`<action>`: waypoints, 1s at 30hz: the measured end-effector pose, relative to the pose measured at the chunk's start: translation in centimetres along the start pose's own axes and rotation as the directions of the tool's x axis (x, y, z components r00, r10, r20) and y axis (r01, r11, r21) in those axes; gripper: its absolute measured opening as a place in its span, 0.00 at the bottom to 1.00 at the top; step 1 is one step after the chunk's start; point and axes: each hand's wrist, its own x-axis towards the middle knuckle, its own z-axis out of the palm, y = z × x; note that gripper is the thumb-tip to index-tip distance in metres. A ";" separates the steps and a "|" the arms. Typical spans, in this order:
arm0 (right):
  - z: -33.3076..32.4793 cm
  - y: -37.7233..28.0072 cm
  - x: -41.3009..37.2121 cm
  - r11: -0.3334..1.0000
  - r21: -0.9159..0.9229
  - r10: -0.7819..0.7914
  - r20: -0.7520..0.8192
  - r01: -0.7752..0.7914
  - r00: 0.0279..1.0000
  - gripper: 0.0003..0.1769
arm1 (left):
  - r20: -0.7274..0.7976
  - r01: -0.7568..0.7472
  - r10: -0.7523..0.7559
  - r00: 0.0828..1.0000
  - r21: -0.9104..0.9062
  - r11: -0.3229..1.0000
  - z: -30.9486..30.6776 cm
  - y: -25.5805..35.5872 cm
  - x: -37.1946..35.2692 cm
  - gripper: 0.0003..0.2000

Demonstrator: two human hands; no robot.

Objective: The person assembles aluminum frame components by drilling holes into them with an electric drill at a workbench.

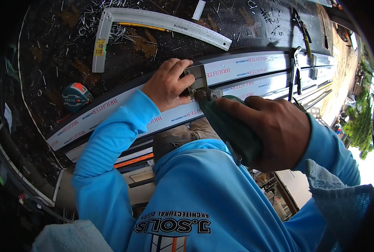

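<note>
My left hand [169, 84] lies over the long film-wrapped aluminium bars [233, 72]. Its bent fingers and thumb grip the edge of a small squarish metal piece [201, 75], set across the bars. In my right hand [275, 130] is a green-bodied power tool [229, 122], my fingers wrapped round its body. The tool's metal nose [202, 95] is at the near end of the metal piece; whether it touches is hidden. The exact kind of tool does not show.
Beyond the bars lie a metal try square [170, 26], a yellow pencil [143, 26] and scattered nails or rivets [120, 32]. A tape measure [76, 96] sits at left. A black clamp [295, 69] grips the bars at right, near pliers [303, 31].
</note>
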 end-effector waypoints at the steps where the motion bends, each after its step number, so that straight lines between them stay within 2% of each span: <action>1: 0.0 0.0 0.0 1.000 -0.007 0.024 0.018 -0.024 1.000 0.44 | 0.002 0.000 0.000 1.000 0.001 1.000 0.0 0.1 0.0 0.26; 4: 0.4 0.4 -0.3 0.996 -0.059 -0.065 -0.045 0.063 0.997 0.42 | 0.011 0.004 -0.004 1.000 -0.001 1.000 0.0 0.1 0.0 0.26; 8: 1.1 1.1 1.2 0.991 -0.100 -0.098 -0.072 0.090 0.993 0.41 | 0.025 0.001 -0.002 1.000 0.033 0.999 -0.2 -0.2 0.1 0.27; 10: 1.2 1.3 1.1 0.992 0.036 -0.116 -0.123 0.122 0.986 0.40 | -0.016 -0.004 0.004 1.000 -0.003 1.000 0.0 0.2 0.0 0.27; 17: 1.4 1.6 1.0 0.963 0.245 -0.072 -0.168 0.112 0.983 0.44 | 0.004 -0.008 0.008 1.000 0.006 1.000 0.3 -0.1 -0.2 0.29; 18: 1.3 1.6 0.2 0.963 0.244 -0.071 -0.171 0.112 0.983 0.44 | 0.004 -0.010 0.010 1.000 0.008 1.000 0.3 0.0 -0.2 0.29; 20: 0.5 1.7 -2.8 0.909 0.380 -0.093 -0.212 0.170 0.973 0.46 | 0.000 -0.013 0.013 1.000 0.033 0.999 0.3 0.0 -0.2 0.28; 21: -0.5 1.4 -5.0 0.918 0.375 -0.066 -0.172 0.127 0.983 0.53 | -0.001 -0.016 0.016 1.000 0.030 0.999 0.4 0.2 -0.3 0.28; 22: 0.6 2.1 -6.4 0.922 0.367 -0.062 -0.181 0.126 0.982 0.53 | 0.004 -0.009 0.009 1.000 0.029 1.000 0.2 0.2 -0.2 0.28; 23: 2.8 3.4 -7.6 0.807 0.497 -0.120 -0.390 0.318 0.913 0.59 | 0.010 -0.009 0.008 1.000 0.028 1.000 0.1 0.2 0.0 0.27; 24: 4.7 4.9 -8.7 0.651 0.556 -0.131 -0.589 0.517 0.797 0.65 | 0.003 -0.027 0.027 1.000 0.033 0.999 0.0 0.3 0.1 0.27; 25: 5.9 6.9 -9.3 0.554 0.672 -0.158 -0.495 0.491 0.855 0.73 | 0.011 -0.006 0.006 1.000 0.034 0.999 -0.1 0.4 0.2 0.28; 26: 8.3 9.5 -8.9 0.697 0.482 -0.231 -0.549 0.530 0.803 0.75 | 0.023 0.012 -0.013 1.000 0.036 0.999 -0.1 0.5 0.2 0.29; 27: 10.0 9.8 -8.2 0.703 0.618 0.043 -0.530 0.351 0.847 0.74 | 0.009 0.008 -0.009 1.000 0.044 0.999 0.1 0.5 0.2 0.32; 28: 11.0 10.8 -5.9 0.822 0.482 0.090 -0.638 0.305 0.765 0.72 | 0.026 0.020 -0.021 0.999 0.030 0.999 0.0 0.6 0.3 0.37; 29: 11.6 11.7 -4.3 0.866 0.473 0.214 -0.642 0.160 0.736 0.69 | 0.024 0.038 -0.039 0.999 0.013 0.999 0.0 0.7 0.3 0.41; 30: 12.6 13.4 -2.1 0.932 0.337 0.184 -0.759 0.135 0.624 0.67 | 0.021 0.057 -0.057 0.998 -0.003 0.998 0.1 0.8 0.3 0.44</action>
